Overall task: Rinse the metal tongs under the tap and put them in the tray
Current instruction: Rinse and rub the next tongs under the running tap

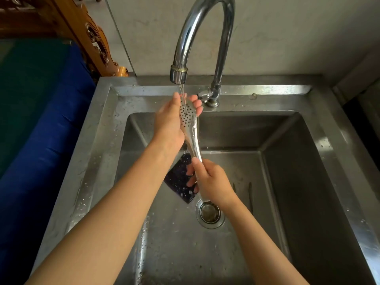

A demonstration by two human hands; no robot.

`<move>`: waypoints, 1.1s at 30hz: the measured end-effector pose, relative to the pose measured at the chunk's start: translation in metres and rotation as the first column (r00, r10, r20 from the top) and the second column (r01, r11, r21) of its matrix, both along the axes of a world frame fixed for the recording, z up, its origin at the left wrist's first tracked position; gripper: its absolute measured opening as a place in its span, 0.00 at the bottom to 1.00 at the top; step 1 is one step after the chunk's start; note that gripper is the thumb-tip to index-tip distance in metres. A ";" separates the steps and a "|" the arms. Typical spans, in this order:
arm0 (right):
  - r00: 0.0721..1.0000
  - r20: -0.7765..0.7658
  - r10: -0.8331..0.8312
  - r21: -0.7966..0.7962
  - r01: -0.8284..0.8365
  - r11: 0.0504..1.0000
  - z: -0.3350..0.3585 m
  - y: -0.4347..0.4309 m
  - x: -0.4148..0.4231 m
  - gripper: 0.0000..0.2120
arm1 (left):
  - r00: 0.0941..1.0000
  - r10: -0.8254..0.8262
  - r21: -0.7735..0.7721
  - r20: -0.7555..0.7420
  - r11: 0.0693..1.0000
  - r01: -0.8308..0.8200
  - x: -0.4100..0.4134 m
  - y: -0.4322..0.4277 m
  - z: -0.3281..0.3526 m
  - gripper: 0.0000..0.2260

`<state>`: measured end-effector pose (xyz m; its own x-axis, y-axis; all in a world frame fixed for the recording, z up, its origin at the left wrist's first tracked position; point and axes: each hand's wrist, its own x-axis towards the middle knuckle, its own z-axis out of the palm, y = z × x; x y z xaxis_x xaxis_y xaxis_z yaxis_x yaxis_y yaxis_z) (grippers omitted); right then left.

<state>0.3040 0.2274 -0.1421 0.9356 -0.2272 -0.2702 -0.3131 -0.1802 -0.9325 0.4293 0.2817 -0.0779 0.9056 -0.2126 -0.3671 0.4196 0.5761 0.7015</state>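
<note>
Head view, looking down into a steel sink (pixel 308 161). Metal tongs (pixel 192 136) held lengthwise over the basin, perforated head up and away, handle end down and near. Right hand (pixel 212 182) clamped around the handle end, thumb laid along the top of the shaft, fingers curled underneath on the left side, knuckles turned up toward the camera. Right forearm stretched in from the lower right, wrist slightly bent. Left hand (pixel 170 122) further up the shaft from that grip, wrapped around the perforated head: palm against the left side of it, fingertips (pixel 197 102) showing past the right edge, thumb raised beside the falling water. Left forearm reaching in from the lower left, long and nearly straight. Both hands closed on the tongs, which appear pressed together with no gap showing between the two arms.

Just above the left-hand hold, the tap (pixel 202 33) spout, with a thin stream of water (pixel 182 93) landing on the perforated head. Below the shaft, between the two holds and slightly left, a dark speckled sponge (pixel 178 177) lying on the basin floor. Right under the right wrist, the drain (pixel 209 214). Far left of both arms, blue cloth (pixel 41 124) beside the sink rim, carved wooden furniture (pixel 82 27) beyond it.
</note>
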 end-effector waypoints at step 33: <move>0.961 0.197 -0.196 -0.163 0.229 0.960 0.028 0.015 -0.008 0.10 | 0.992 -0.042 0.437 -0.121 0.895 0.091 -0.011 0.001 -0.016 0.20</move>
